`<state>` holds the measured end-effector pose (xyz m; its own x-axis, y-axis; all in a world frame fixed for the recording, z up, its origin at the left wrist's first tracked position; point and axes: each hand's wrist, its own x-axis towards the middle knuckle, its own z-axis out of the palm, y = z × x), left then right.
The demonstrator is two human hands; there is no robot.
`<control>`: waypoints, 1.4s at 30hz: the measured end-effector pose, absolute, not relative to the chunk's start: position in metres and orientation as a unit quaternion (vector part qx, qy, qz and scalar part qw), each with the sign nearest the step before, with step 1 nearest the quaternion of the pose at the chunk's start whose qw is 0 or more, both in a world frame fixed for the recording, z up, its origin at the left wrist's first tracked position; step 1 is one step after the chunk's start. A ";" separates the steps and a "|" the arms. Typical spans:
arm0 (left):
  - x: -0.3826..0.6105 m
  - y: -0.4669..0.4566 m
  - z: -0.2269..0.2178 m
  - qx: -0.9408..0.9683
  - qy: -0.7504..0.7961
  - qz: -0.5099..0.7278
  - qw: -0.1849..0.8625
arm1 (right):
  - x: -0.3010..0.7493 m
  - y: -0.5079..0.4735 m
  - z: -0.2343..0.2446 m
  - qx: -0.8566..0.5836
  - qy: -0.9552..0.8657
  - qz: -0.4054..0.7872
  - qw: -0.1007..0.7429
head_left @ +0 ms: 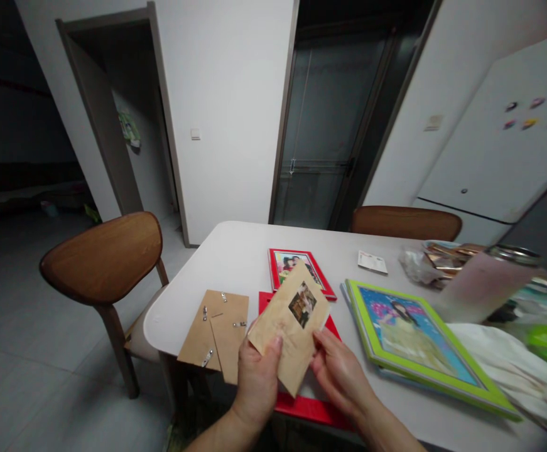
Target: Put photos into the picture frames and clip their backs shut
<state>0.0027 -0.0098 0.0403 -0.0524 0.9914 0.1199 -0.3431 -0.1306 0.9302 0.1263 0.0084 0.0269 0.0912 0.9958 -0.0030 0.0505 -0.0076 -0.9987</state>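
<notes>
A tan paper envelope (285, 333) with a small dark picture printed on it is held up at a tilt over the table's near edge. My left hand (259, 376) grips its lower left side, thumb lying across the front. On its right edge, my right hand (336, 367) pinches the paper between thumb and fingers. Partly hidden beneath is an empty-looking red picture frame (311, 408). Just behind the envelope lies a second red frame (320, 276) with a picture in it. Brown backing boards (195, 339) with metal clips rest to the left of my left hand.
Right of my hands, a green picture frame (372, 326) lies on other flat pieces. Beyond it stand a pinkish tumbler (480, 285), plastic-wrapped items and white cloth (494, 358). A small white card (372, 262) lies farther back. Wooden chairs (108, 254) flank the white table (235, 251).
</notes>
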 end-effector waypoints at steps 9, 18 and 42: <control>-0.039 -0.010 0.015 0.658 0.496 0.424 0.376 | 0.174 0.022 0.040 -0.570 -0.419 0.562 0.428; -0.041 -0.017 0.004 0.772 0.485 0.296 0.285 | 0.171 0.041 0.016 -0.637 -0.564 0.397 0.344; -0.145 0.003 0.008 0.810 0.434 0.382 -0.099 | 0.168 0.019 0.019 -0.646 -0.703 0.123 0.270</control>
